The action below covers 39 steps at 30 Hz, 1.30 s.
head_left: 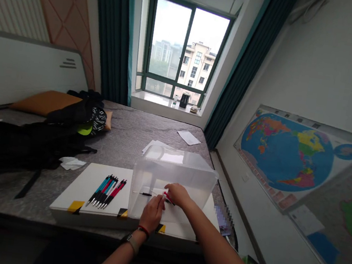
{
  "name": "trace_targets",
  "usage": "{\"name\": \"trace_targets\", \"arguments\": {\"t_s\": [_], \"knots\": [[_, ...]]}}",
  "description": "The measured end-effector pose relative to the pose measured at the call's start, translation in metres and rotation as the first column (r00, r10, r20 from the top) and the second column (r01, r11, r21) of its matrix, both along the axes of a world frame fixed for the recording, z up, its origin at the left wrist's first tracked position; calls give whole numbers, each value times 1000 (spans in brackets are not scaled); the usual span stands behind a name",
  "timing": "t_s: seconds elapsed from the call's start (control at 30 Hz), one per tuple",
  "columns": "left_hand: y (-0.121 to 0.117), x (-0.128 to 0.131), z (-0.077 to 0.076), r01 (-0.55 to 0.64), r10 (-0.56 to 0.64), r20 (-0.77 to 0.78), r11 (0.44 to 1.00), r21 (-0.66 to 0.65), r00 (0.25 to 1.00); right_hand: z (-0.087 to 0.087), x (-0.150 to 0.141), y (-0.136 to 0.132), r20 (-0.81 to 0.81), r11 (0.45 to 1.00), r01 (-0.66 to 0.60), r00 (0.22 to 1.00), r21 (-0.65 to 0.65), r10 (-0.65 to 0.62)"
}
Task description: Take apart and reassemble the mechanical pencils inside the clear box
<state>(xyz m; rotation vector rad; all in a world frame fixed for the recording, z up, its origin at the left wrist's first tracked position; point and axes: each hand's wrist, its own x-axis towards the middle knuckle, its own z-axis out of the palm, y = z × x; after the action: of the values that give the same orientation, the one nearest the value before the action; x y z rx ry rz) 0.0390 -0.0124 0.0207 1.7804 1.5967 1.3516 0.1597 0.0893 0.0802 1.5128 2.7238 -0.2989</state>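
Note:
My left hand (152,213) and my right hand (177,194) meet over a white board (86,189), just in front of a clear plastic box (174,177). Both hands pinch a small red pen (167,197) between their fingertips. A thin black pen part (146,194) lies on the board just left of the hands. Several pens (107,192) with blue and red grips lie in a row on the left part of the board. A red band and a watch sit on my left wrist.
The board lies on a grey mattress (130,134) with black bags and clothes (24,137) at the left, an orange pillow (44,101) behind them, and loose papers (188,137) farther back. A window (184,50) faces me. A world map (287,152) hangs on the right wall.

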Motion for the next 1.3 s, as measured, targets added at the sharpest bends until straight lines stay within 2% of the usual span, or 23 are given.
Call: {"name": "trace_targets", "arguments": {"t_s": [0.13,0.27,0.47,0.6,0.73,0.87,0.97,1.07,1.2,1.23,1.3], "knots": [[0,0,-1,13,-13,-10,1000,-11,1000,5,-19,7,190,993,-117,975,-1,115],[-1,0,-2,11,-11,-15,1000,-12,1000,7,-32,12,295,974,-227,931,5,215],[0,0,-4,-1,1,-25,1000,-7,1000,1,-35,11,322,970,-242,919,7,227],[-1,0,-4,-8,8,-10,1000,-9,1000,-5,-29,9,293,979,-205,936,8,193],[-1,0,-4,-17,17,-10,1000,-12,1000,-10,-16,3,194,996,-66,980,53,54],[-1,0,-4,-30,30,-8,999,-17,1000,-20,5,-8,-48,992,95,995,81,-91],[-1,0,-5,-31,31,-12,999,-8,999,-31,23,-15,-239,972,232,947,40,-216],[-1,0,-5,-25,25,-25,1000,-4,999,-42,36,-19,-336,935,354,884,28,-325],[0,1,-5,-33,32,-45,999,-7,998,-55,42,-23,-376,921,388,856,12,-356],[0,1,-5,-35,34,-54,999,-10,998,-58,42,-23,-421,919,395,832,-10,-362],[0,2,-6,-32,31,-78,999,-11,996,-65,42,-24,-574,904,420,721,-84,-388]]}}
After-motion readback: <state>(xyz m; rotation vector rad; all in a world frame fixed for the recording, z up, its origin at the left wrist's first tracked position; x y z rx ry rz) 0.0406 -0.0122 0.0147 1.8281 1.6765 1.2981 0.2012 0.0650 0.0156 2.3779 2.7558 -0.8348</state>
